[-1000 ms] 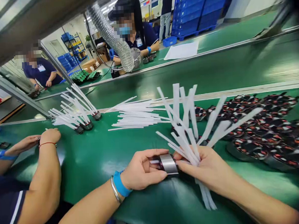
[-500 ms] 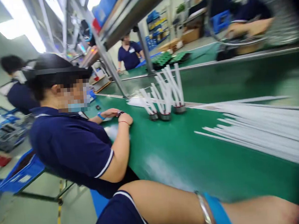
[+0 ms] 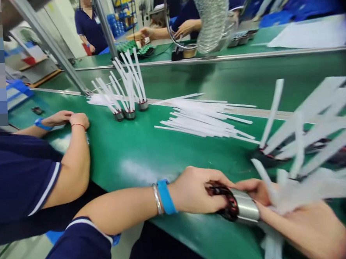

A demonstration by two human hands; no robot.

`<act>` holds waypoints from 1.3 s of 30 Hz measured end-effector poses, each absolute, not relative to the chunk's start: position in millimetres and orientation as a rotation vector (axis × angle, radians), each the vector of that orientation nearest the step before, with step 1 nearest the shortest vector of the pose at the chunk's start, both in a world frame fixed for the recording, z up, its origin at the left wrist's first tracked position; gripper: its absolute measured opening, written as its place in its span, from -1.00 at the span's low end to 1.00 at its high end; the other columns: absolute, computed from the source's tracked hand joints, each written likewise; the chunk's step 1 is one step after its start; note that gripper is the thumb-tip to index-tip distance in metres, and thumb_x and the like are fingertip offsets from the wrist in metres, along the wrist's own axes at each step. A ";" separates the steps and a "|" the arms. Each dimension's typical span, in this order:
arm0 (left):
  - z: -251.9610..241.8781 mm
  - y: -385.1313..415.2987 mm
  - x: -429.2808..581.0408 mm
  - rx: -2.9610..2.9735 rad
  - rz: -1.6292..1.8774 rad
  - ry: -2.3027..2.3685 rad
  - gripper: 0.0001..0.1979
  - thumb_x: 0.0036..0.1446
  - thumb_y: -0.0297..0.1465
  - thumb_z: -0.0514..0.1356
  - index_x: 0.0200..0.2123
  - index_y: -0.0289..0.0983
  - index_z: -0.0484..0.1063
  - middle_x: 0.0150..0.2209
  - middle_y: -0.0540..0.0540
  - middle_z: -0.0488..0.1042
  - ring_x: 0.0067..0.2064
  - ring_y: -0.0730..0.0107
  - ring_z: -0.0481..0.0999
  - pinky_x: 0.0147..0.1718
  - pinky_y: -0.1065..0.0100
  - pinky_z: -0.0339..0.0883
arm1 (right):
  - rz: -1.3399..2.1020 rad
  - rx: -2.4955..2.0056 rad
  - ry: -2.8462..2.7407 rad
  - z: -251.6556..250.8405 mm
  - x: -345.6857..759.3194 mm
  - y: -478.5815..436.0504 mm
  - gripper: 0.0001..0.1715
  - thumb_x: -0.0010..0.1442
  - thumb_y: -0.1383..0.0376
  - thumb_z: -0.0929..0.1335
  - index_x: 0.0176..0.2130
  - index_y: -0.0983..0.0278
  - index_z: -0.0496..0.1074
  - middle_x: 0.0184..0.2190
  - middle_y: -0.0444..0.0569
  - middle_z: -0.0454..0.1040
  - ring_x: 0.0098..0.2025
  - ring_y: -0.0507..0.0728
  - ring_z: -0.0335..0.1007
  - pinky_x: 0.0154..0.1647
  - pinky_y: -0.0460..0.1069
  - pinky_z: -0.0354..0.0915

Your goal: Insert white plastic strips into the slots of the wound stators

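Observation:
A motor stator (image 3: 247, 206), a silvery metal cylinder with dark red-brown windings at its end, lies sideways between my two hands, low over the bench. My left hand (image 3: 195, 188), with a blue band and a bracelet at the wrist, is closed around the winding end. Round the other end is my right hand (image 3: 310, 224), its thumb and fingers against the metal. White strips (image 3: 285, 195) stick out beside that hand and cover part of its fingers. More stators (image 3: 268, 155) with upright white strips stand just beyond, blurred.
Loose white strips (image 3: 202, 122) lie in a pile on the green bench (image 3: 127, 148). Several strip-filled stators (image 3: 130, 113) stand farther left. At my left, a co-worker's hands (image 3: 78, 120) are together over the bench. A silvery flexible duct (image 3: 213, 17) hangs at the back.
The view has swung right and down. My left hand, mostly outside the picture before, now shows on the stator, and my right hand has come into view.

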State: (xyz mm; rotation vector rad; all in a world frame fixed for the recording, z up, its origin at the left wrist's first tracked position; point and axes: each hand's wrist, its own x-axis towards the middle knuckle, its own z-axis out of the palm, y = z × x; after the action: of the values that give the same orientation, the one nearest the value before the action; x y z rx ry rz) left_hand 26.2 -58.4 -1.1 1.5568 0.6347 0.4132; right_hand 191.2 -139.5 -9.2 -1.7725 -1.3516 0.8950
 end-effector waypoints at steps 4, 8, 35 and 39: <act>6.6 -58.3 18.5 1.610 0.428 0.567 -0.60 -0.17 -0.51 0.17 -0.17 -0.41 0.52 -0.51 -0.07 0.48 -0.56 0.55 0.34 -0.55 0.52 0.24 | 1.039 -1.633 -1.271 5.1 206.2 -148.4 -0.51 0.01 -0.04 0.37 -0.68 0.24 0.32 -0.37 0.07 0.50 -0.27 0.24 0.42 -0.26 0.01 0.36; 11.4 -60.3 19.1 1.582 0.454 0.570 -0.63 -0.14 -0.51 0.15 -0.18 -0.40 0.51 -0.43 -0.10 0.49 -0.50 0.52 0.40 -0.49 0.51 0.28 | 1.059 -1.631 -1.237 9.2 199.0 -140.9 -0.49 -0.01 -0.08 0.38 -0.66 0.26 0.36 -0.40 0.07 0.48 -0.34 0.20 0.39 -0.30 0.00 0.35; 8.7 -43.5 29.3 0.949 0.267 0.567 -0.78 -0.16 -0.44 0.32 -0.38 -0.40 0.45 -0.50 -0.10 0.51 -0.56 0.39 0.51 -0.64 0.43 0.44 | 0.931 -1.566 -1.111 25.0 198.8 -151.2 -0.65 -0.04 0.03 0.39 -0.58 0.24 0.36 -0.67 -0.16 0.27 -0.59 0.03 0.15 -0.61 -0.09 0.13; 11.6 -46.3 29.7 0.854 0.250 0.543 -0.68 -0.22 -0.48 0.25 -0.28 -0.41 0.51 -0.42 -0.15 0.54 -0.44 0.28 0.55 -0.49 0.31 0.50 | 1.069 -1.481 -1.155 20.0 193.6 -148.2 -0.70 0.04 0.09 0.35 -0.51 0.27 0.40 -0.60 -0.14 0.36 -0.52 0.05 0.25 -0.51 -0.09 0.20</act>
State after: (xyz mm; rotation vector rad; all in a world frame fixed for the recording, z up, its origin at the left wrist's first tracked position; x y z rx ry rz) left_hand 29.7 -46.3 11.6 0.8539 0.5428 0.2505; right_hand 193.6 -148.2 20.0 -1.4810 -1.1548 1.0687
